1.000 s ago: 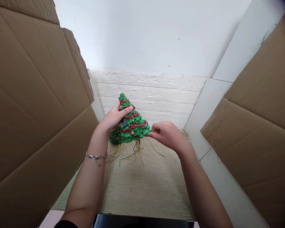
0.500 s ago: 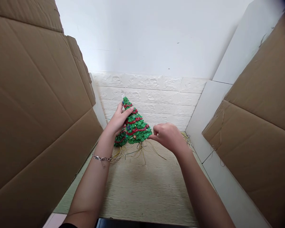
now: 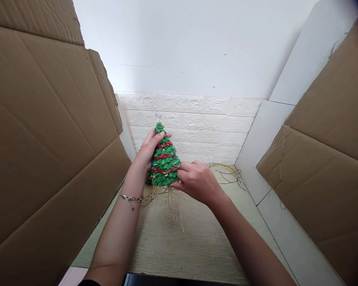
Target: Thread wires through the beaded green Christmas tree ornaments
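A small green Christmas tree (image 3: 164, 159) with red garlands, tiny baubles and a clear star on top is held up over the table. My left hand (image 3: 151, 147) grips its upper left side, thumb across the front. At the lower right edge, the fingers of my right hand (image 3: 195, 179) are closed on the tree's rim. Thin pale and yellow wires (image 3: 174, 202) dangle from the underside. Behind my left hand a second tree (image 3: 148, 177) is mostly hidden, with more wires near its base.
A loose bundle of yellow and black wires (image 3: 229, 172) lies at the table's back right corner. Tall cardboard panels (image 3: 47, 119) stand on the left and right sides. A white brick-pattern wall (image 3: 191, 119) closes off the back of the table (image 3: 185, 246).
The tree has turned more upright and shifted slightly left. My right hand has moved left and down along with its lower edge. The wires beneath have swung and hang lower.
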{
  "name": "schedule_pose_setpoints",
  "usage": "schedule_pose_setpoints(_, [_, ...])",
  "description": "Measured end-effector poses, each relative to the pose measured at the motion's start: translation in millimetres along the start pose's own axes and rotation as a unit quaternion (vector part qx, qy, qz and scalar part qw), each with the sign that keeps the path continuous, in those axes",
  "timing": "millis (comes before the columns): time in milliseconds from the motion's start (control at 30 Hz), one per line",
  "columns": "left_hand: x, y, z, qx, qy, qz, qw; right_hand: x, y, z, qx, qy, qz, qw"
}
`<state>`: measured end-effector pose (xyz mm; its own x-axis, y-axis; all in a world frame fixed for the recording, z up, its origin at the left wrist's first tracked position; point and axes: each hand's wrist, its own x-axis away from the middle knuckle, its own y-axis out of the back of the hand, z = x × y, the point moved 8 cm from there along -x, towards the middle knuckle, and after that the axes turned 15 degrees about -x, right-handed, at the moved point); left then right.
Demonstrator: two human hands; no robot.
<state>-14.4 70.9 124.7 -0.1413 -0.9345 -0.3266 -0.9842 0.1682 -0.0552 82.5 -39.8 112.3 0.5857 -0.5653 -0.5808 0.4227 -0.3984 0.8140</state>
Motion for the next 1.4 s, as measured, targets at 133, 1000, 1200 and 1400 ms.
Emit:
schedule_pose_setpoints(133, [0.6,1.7,-3.8,0.016,-0.013,0.0,1.0,0.8,0.1,8.3,0.008,0.032,-0.02,0.999])
schedule_pose_setpoints(1000, [16.9,8.6,-21.6,0.193,-0.091,0.055,0.975,14.3,29.2,-6.5,-0.014,-0.136,0.053,0.989])
schedule_pose_setpoints(1200, [9.9,17.4,-13.6,0.205,-0.089,0.03,0.974,15.9,27.3,-5.5,-0.048,-0.127,0.051,0.989])
schedule_pose_setpoints(1400, [6.9,20.1,-12.6,0.251,-0.088,-0.005,0.964,13.7,18.7,1.2,-0.123,-0.126,0.076,0.981])
